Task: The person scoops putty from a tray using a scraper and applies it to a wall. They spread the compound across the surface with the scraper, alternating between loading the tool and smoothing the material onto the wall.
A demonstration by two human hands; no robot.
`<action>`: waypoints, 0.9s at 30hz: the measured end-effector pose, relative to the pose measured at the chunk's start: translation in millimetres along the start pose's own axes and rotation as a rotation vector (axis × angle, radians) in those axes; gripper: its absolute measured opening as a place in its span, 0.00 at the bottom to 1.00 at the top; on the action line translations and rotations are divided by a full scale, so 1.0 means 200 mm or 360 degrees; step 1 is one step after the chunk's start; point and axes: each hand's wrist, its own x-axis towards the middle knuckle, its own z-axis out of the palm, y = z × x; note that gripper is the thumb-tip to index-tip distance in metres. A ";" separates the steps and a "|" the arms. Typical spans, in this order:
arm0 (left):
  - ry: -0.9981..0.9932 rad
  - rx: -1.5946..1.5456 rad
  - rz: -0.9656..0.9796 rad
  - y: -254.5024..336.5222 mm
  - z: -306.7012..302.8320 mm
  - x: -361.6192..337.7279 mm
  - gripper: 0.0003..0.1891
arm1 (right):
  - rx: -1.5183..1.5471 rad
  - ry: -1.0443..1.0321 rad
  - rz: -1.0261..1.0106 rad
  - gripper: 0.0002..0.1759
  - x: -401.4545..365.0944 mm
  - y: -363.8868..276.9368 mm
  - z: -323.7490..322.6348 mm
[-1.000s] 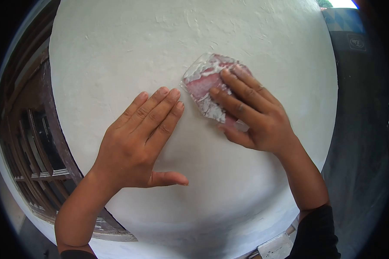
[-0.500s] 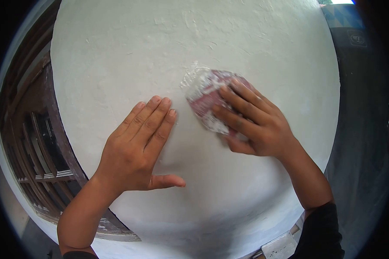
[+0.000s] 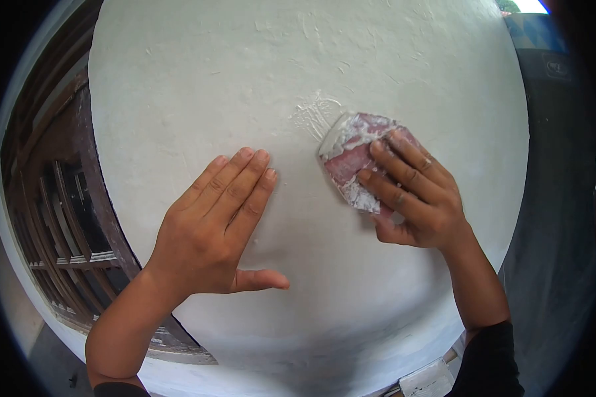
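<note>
My left hand lies flat on the white wall, fingers together and pointing up, thumb out to the side; it holds nothing. My right hand grips a reddish plastic putty spreader smeared with white putty. Its fingers press on the spreader's face, and the thumb is partly hidden below it. The spreader's left edge rests against or very near the wall. Just up and left of it is a patch of wet, ridged putty.
A dark wooden window frame with bars borders the wall on the left. At the lower right, a whitish flat tray or box sits beside my sleeve. A dark surface stands beyond the wall's right edge.
My right hand has moved right and slightly down with the spreader, uncovering more of the ridged putty patch. My left hand stays flat on the wall. The view has shifted a little.
</note>
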 end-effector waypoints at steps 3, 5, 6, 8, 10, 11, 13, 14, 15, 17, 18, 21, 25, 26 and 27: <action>-0.0005 0.0024 -0.0002 -0.01 0.01 0.01 0.55 | 0.0012 0.0134 0.0049 0.26 0.11 0.00 0.02; -0.0002 0.0024 0.0000 0.00 0.01 0.03 0.55 | 0.0053 0.0137 0.0038 0.27 0.17 -0.01 0.04; 0.0003 0.0028 0.0000 0.00 0.01 0.04 0.55 | 0.0045 0.0065 0.0008 0.27 0.17 -0.01 0.05; 0.0008 0.0026 0.0010 0.01 0.01 0.03 0.55 | 0.0022 -0.0003 -0.0053 0.26 0.12 -0.01 0.07; 0.0019 0.0022 0.0010 0.00 0.01 0.01 0.55 | 0.0031 -0.0016 -0.0022 0.26 0.03 0.00 0.02; -0.0003 0.0031 0.0012 0.00 0.01 0.00 0.57 | 0.0042 -0.0030 0.0006 0.25 0.02 0.00 0.01; -0.0034 0.0040 0.0011 0.00 0.02 0.00 0.60 | 0.0044 0.0029 0.0025 0.25 0.08 0.01 0.01; -0.0015 0.0048 0.0012 0.00 0.02 0.01 0.60 | 0.0037 0.0089 0.0059 0.25 0.11 0.02 0.02; 0.0009 0.0055 0.0013 0.00 0.02 0.03 0.60 | 0.0038 0.0087 0.0061 0.25 0.15 0.01 0.04; 0.0038 0.0034 0.0015 0.01 0.01 0.05 0.57 | -0.0001 0.0050 0.0036 0.28 0.21 0.00 0.07; 0.0062 0.0017 0.0019 0.01 0.00 0.06 0.55 | 0.0004 0.0041 0.0019 0.27 0.19 0.00 0.08; 0.0057 -0.0001 0.0021 0.02 -0.02 0.03 0.55 | 0.0031 -0.0051 0.0111 0.28 0.03 -0.04 0.02; 0.0030 -0.0009 0.0020 0.01 -0.02 0.01 0.55 | 0.0065 0.0051 0.0162 0.30 0.05 -0.05 0.01; 0.0041 0.0000 0.0014 0.01 -0.01 0.02 0.55 | 0.0065 0.0049 0.0171 0.30 0.09 -0.06 0.03; 0.0060 0.0012 0.0007 0.01 0.00 0.03 0.55 | 0.0045 0.0062 0.0139 0.30 0.15 -0.05 0.05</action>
